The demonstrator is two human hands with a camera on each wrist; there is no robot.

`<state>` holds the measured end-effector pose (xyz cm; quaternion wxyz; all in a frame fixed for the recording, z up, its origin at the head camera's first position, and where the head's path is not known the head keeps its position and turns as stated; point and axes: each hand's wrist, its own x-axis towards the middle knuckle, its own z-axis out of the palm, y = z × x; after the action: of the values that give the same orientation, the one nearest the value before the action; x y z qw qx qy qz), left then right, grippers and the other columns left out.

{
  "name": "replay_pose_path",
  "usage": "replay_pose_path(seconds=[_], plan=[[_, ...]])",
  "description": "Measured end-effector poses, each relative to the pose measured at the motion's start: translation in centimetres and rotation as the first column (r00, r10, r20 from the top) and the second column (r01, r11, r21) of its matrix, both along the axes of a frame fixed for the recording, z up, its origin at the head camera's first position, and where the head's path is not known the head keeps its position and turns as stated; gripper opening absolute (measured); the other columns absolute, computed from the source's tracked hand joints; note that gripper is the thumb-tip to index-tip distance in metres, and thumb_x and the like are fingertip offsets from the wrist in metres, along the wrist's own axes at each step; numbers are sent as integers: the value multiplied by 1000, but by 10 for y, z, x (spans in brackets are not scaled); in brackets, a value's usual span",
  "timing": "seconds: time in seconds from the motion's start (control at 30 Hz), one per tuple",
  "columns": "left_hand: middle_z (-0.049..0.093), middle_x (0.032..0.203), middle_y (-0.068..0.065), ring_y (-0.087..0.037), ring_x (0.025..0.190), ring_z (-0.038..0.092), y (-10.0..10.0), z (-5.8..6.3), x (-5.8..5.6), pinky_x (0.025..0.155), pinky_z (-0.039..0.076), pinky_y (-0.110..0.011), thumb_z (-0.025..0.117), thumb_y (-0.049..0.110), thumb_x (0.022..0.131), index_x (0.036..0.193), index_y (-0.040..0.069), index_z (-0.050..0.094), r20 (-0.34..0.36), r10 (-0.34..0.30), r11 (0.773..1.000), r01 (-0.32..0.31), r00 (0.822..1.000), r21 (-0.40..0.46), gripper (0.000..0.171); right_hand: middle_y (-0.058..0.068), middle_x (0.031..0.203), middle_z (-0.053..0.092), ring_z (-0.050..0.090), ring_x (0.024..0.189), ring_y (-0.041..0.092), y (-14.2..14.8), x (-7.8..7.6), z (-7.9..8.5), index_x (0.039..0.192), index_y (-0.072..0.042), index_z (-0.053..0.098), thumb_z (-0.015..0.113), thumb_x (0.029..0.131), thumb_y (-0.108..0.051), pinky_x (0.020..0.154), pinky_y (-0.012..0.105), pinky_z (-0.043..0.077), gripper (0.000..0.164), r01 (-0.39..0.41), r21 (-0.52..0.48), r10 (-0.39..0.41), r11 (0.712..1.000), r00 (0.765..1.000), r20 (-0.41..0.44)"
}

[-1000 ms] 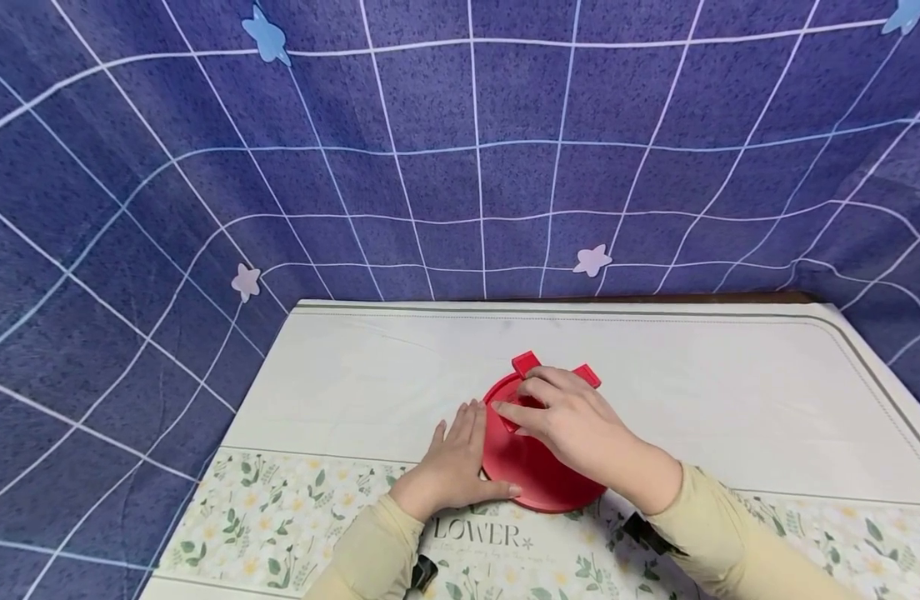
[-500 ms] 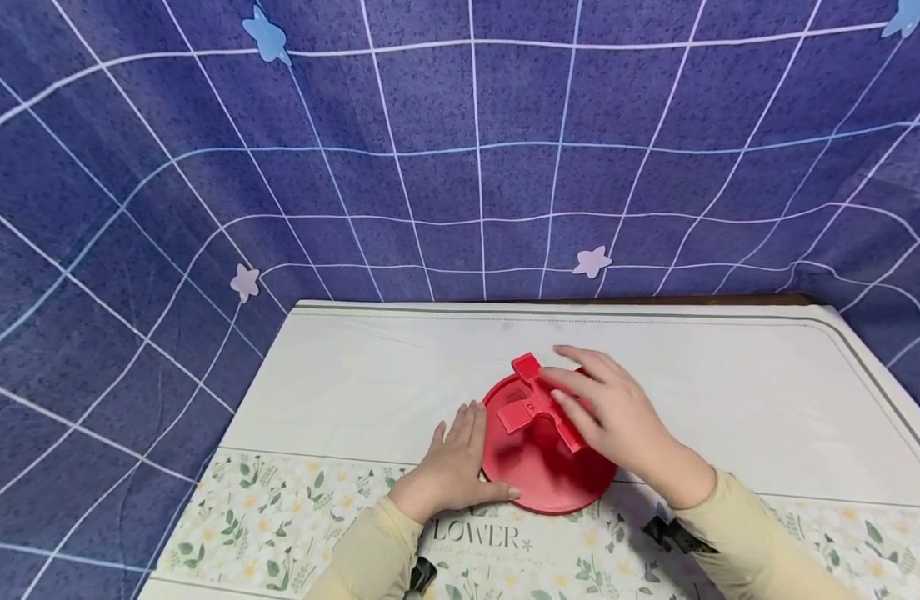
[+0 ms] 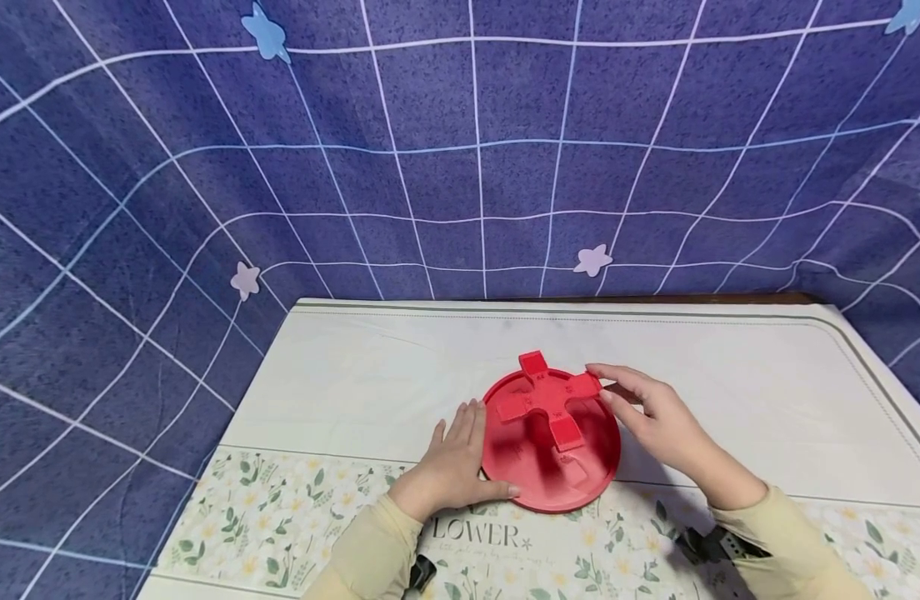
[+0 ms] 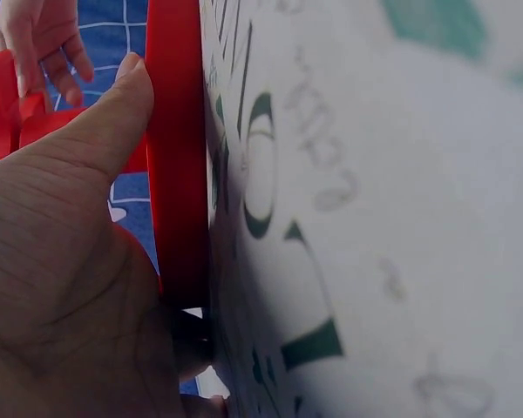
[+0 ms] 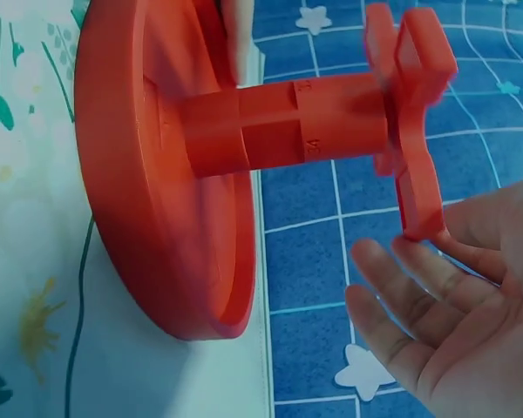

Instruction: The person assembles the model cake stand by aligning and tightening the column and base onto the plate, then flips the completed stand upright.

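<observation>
A red round plastic base point(image 3: 537, 492) with a raised rim lies on the table. From its middle rises a red column point(image 5: 279, 126) marked with small numbers. A red four-armed cross piece point(image 3: 547, 392) tops the column. My left hand point(image 3: 456, 468) rests against the base's left side, fingers straight along the rim and thumb at the front edge. In the left wrist view that thumb point(image 4: 113, 113) lies along the red rim. My right hand point(image 3: 658, 417) pinches the end of the cross piece's right arm between thumb and index finger; its other fingers point(image 5: 392, 322) spread loosely.
The table wears a white cloth point(image 3: 377, 367) with a floral band point(image 3: 257, 517) along the front. A blue curtain point(image 3: 430, 183) with a grid and stars hangs behind and at the sides. Black straps point(image 3: 422, 573) sit at both wrists.
My right hand has moved from over the cross piece to the end of its right arm. The cross piece has turned slightly clockwise. My left hand has stayed in place.
</observation>
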<state>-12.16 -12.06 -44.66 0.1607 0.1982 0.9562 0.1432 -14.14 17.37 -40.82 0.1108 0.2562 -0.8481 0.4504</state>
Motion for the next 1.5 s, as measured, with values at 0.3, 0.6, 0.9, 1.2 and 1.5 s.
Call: replay_pose_path(seconds=[0.3,0.6,0.9,1.2,1.5], plan=[[7,162,-19,-35,148,4,-1,-1,-1,116,10,-57,60,73,79,155,-2,7,-10,5,1000,-5,1000,-1,119,7,113,68,66,95,16,8,13,-1,123,-1,66,73,85,-2,80,20,52,39,-15,-29,17,999,998,67],[6,162,-18,-34,149,3,-1,-2,0,116,9,-57,58,76,78,155,-2,6,-4,3,1000,-3,1000,-12,121,-7,98,67,63,80,8,-4,25,0,109,-15,72,83,77,-11,72,26,53,35,-75,-14,74,997,997,-34],[6,162,-19,-35,148,4,-1,0,0,116,10,-57,59,73,80,155,-3,6,-7,-2,1000,2,1000,-2,119,-12,95,64,58,75,6,-22,33,-1,106,-18,72,86,74,-22,60,26,51,34,-2,36,2,999,1000,-18],[7,162,-18,-34,148,3,1,1,1,116,9,-56,59,73,80,155,-2,7,0,1,1000,-1,1000,-8,119,-12,95,65,60,75,6,-24,36,2,109,-16,73,87,74,-25,64,26,53,38,6,54,-5,999,1000,-27],[6,162,-19,-35,148,2,0,0,1,116,8,-56,60,72,80,154,-3,6,4,-3,1000,3,1000,-3,119,-6,92,67,59,72,5,-9,23,11,104,-12,73,81,75,0,66,14,49,32,134,-45,-141,990,967,-214]])
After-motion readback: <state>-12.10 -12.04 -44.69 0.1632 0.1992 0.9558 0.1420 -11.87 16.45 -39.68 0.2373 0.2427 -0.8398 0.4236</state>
